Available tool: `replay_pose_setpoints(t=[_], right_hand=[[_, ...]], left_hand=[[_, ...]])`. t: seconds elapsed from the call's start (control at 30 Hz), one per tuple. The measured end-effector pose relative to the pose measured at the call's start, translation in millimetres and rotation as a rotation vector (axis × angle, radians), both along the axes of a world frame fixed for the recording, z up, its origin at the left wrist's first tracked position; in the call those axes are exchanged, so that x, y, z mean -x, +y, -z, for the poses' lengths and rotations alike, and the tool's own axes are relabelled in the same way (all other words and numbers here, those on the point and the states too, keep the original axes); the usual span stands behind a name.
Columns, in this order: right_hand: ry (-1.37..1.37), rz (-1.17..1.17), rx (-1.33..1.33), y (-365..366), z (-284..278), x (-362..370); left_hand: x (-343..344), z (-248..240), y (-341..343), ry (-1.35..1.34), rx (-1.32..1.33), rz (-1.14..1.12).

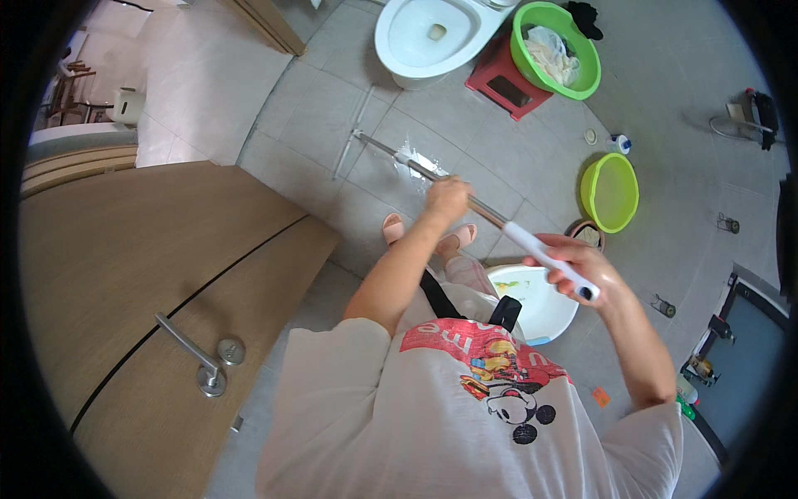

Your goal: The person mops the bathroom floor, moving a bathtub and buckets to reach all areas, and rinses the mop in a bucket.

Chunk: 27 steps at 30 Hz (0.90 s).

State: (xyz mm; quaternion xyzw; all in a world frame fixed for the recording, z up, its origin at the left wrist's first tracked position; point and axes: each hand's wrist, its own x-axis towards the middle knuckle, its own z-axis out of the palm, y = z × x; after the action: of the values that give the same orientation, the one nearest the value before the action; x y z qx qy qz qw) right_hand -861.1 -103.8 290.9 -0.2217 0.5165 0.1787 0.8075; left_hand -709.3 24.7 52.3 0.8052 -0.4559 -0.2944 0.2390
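The left hand (449,200) clasps the squeegee's pole (486,212), the right hand (582,264) its white handle (528,239); keep the blade (344,154) flat, pressed evenly, when crossing the seemingly wet patch (426,158).

There are two bare hands, a left hand (449,200) and a right hand (584,264), and one long metal-shafted squeegee with a white grip (490,214). Round plastic basins number three: one bright green (593,71), one yellow-green (611,195), one white (550,309). I count two pale pink slippers (467,234), one white ceramic toilet (394,50), one red plastic stool (489,80), one brown wooden door (199,224), one silver metal lever handle (186,342) and two small metallic wall fixtures (729,224).
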Motion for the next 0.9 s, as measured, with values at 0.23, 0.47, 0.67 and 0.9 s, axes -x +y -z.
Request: replay_pose_setpoints(t=[0.23, 0.47, 0.67, 0.9], right_hand=[[0.162, -0.274, 0.282, -67, -51, 76], [0.235, -0.241, 0.311, -91, -62, 139], [0.168, 0.027, 0.232, -68, -56, 161], [-0.072, 0.355, -0.012, -67, 32, 105]], left_hand=[[114, -10, -93, 0.085, 0.09, -0.004], [178, -20, -130, 0.127, 0.097, 0.07], [166, -30, -124, 0.056, 0.072, 0.232], [71, 24, -153, -0.212, 0.025, 0.331]])
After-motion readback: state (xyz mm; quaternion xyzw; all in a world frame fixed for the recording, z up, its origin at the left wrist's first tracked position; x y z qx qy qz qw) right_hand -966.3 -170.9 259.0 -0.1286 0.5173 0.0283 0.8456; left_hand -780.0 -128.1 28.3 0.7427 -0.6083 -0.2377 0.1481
